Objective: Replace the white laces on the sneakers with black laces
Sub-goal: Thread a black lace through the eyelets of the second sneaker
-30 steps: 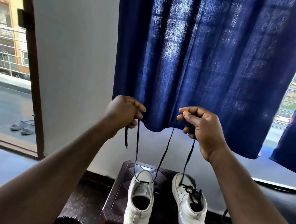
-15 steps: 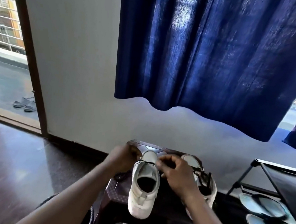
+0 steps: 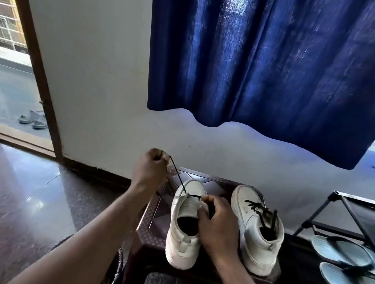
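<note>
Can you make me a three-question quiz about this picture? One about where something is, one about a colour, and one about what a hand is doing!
1. Where do the two white sneakers stand?
A. on the floor
B. on the dark stool
C. on a shoe rack

2. What colour is the curtain?
A. blue
B. red
C. yellow

3. What is the left hand doing?
A. lying flat on the floor
B. holding a sandal
C. pinching a black lace

Answers:
1 B: both sneakers sit side by side on the stool's top.
2 A: the cloth is deep blue all over.
3 C: its fingers curl round the lace, which runs taut down to the nearer sneaker's front eyelets.
</note>
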Demonstrator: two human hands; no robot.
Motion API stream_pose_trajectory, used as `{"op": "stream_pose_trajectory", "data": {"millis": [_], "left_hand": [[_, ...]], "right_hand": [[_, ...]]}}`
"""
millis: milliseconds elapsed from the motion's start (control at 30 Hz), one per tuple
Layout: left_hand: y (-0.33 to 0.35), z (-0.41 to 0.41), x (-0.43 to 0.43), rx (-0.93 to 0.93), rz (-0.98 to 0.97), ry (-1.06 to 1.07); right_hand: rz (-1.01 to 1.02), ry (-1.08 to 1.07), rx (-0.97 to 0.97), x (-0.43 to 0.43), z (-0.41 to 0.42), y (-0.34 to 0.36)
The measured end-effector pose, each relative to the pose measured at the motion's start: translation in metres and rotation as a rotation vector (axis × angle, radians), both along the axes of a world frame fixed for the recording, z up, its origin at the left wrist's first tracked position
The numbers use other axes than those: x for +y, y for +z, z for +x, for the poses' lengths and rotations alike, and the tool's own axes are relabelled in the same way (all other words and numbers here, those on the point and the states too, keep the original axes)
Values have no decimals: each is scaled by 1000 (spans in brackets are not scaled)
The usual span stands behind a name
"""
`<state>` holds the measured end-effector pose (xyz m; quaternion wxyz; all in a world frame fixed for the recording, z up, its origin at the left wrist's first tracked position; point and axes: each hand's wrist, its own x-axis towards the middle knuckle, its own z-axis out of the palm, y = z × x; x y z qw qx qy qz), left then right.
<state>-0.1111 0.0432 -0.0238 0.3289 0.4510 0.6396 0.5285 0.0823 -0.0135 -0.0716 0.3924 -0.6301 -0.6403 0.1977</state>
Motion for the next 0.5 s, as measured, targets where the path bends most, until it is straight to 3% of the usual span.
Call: {"op": "stream_pose_trajectory", "data": {"millis": [67,233,500], "left_hand": [[19,-3,-5,-105,30,11],[70,-3,-24,16,-52,-169],[214,-6,-48,-214,157,-361]], "right_hand": [[-29,13,-4,0,1,3],[-60,46,138,3,7,49],[163,144,448,29,31,244]]}}
